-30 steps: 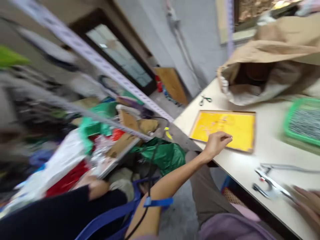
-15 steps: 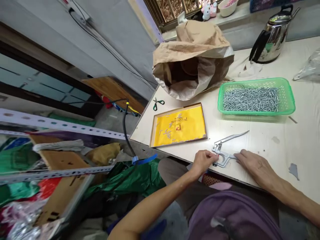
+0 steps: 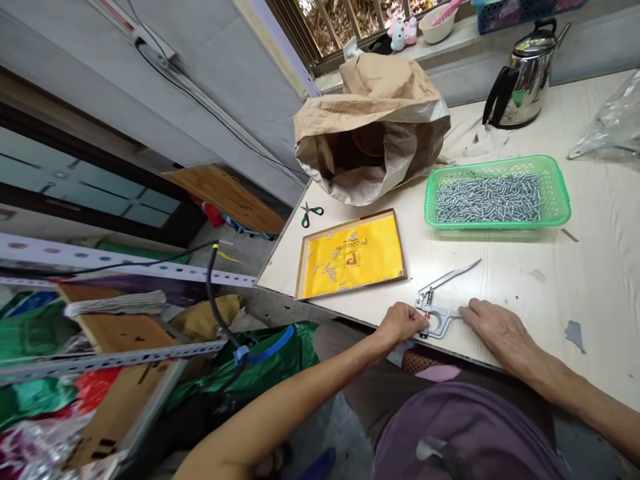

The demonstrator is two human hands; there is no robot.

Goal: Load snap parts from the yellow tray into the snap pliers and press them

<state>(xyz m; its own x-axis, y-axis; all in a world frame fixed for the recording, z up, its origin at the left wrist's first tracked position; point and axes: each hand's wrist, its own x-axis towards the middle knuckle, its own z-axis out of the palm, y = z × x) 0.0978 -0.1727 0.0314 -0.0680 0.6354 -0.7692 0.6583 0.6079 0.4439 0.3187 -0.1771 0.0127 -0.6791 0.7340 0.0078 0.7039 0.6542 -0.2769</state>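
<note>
A grey metal hand press (image 3: pixel 440 312) with a long curved lever and a spring lies on the pale table near its front edge. My left hand (image 3: pixel 401 323) is closed in a pinch at the jaw end of the press, beside a small red part; what its fingertips hold is too small to make out. My right hand (image 3: pixel 493 327) grips the end of the press handle. Left of the press is a shallow tray (image 3: pixel 303 267) lined with yellow, with several small metal pins. A green basket (image 3: pixel 564 200) full of metal pins stands behind the press.
Green-handled scissors (image 3: pixel 312 213) lie near the table's left edge. A large brown paper bag (image 3: pixel 373 133) stands open behind the tray. A steel kettle (image 3: pixel 529 80) and a clear plastic bag (image 3: pixel 613 123) are at the back right. A grey scrap (image 3: pixel 575 335) lies at the right.
The whole view has shifted a little, so the table's things appear farther left. Both hands remain at the press, with the left fingertips still at its jaw.
</note>
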